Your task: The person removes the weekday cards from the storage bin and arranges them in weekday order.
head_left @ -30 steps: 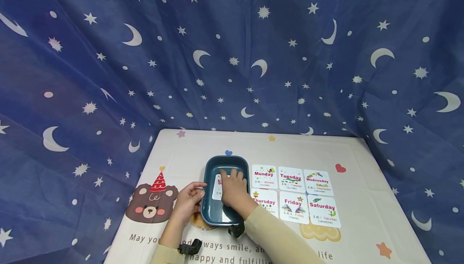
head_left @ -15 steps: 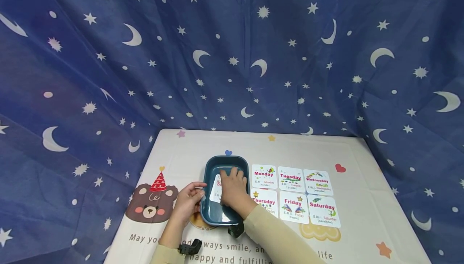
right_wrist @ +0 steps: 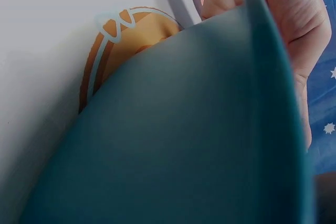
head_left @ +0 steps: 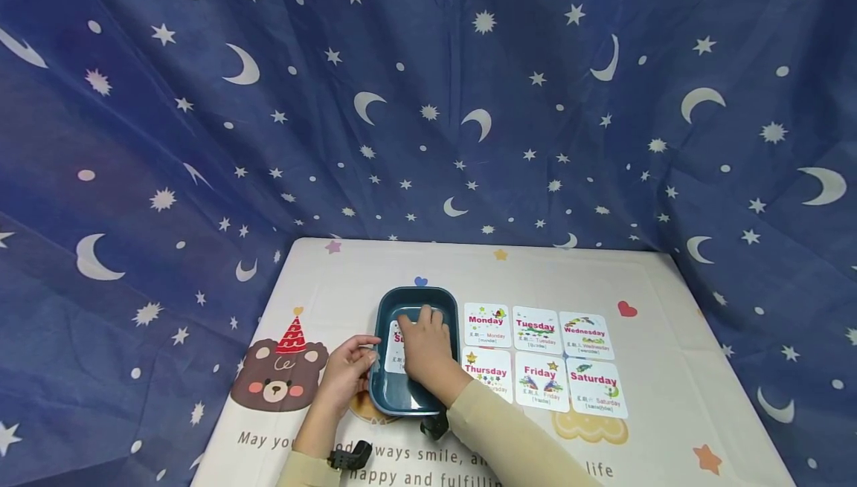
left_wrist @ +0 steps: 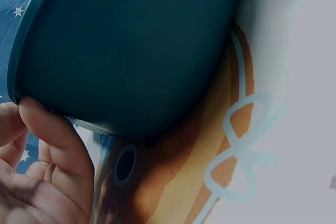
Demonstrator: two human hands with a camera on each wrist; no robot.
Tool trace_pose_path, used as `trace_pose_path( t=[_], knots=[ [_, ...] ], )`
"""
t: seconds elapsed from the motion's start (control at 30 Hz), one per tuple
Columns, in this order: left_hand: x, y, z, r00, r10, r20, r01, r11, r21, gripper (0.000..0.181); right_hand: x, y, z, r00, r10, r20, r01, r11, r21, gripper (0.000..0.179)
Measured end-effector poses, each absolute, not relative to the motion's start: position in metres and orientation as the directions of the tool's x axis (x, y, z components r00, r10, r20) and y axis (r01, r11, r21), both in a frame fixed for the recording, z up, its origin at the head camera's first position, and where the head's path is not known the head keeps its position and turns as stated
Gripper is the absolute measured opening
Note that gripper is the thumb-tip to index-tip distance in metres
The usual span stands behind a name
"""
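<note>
A dark teal plastic tray stands on the table left of the laid-out cards. My left hand grips its left rim; in the left wrist view, thumb and fingers of the left hand meet at the tray's edge. Inside the tray, my right hand is over a white card with red letters beginning "Su". The hand covers the card's right part, and I cannot tell whether its fingers pinch the card. The tray wall hides the right fingers in the right wrist view.
Two rows of weekday cards lie right of the tray: Monday, Tuesday and Wednesday above, Thursday, Friday and Saturday below. A printed cloth covers the table; a starry blue curtain surrounds it.
The card in the tray has turned and slid a little to the left under the right hand, which has shifted slightly left too. The left hand stays at the rim.
</note>
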State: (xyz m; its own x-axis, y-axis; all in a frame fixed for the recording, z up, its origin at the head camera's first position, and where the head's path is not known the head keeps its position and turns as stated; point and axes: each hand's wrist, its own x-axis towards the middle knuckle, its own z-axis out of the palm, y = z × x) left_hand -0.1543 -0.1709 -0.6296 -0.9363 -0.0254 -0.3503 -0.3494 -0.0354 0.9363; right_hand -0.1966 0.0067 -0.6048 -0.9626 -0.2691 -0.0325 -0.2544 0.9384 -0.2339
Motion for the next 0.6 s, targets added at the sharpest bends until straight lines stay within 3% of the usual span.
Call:
trace_pose_path(
  t=[0.2, 0.43, 0.6],
  knots=[
    [-0.1546, -0.1712, -0.6288, -0.934, -0.017, -0.356, -0.354, -0.047, 0.934, 0.03, -0.1975, 0.0071, -0.5982, -0.962, -0.273, -0.026, -0.26, 0.938, -0.231, 0.059],
    [-0.1552, -0.171, -0.6285, -0.937, -0.011, -0.35, -0.348, -0.07, 0.935, 0.03, -0.2025, 0.0092, -0.5962, -0.965, -0.26, 0.044, -0.263, 0.937, -0.231, 0.062],
    [-0.1548, -0.1705, -0.628, -0.938, -0.015, -0.346, -0.344, -0.064, 0.937, 0.029, -0.2045, 0.0122, -0.5947, -0.966, -0.247, 0.074, -0.258, 0.921, -0.291, 0.061]
  ],
)
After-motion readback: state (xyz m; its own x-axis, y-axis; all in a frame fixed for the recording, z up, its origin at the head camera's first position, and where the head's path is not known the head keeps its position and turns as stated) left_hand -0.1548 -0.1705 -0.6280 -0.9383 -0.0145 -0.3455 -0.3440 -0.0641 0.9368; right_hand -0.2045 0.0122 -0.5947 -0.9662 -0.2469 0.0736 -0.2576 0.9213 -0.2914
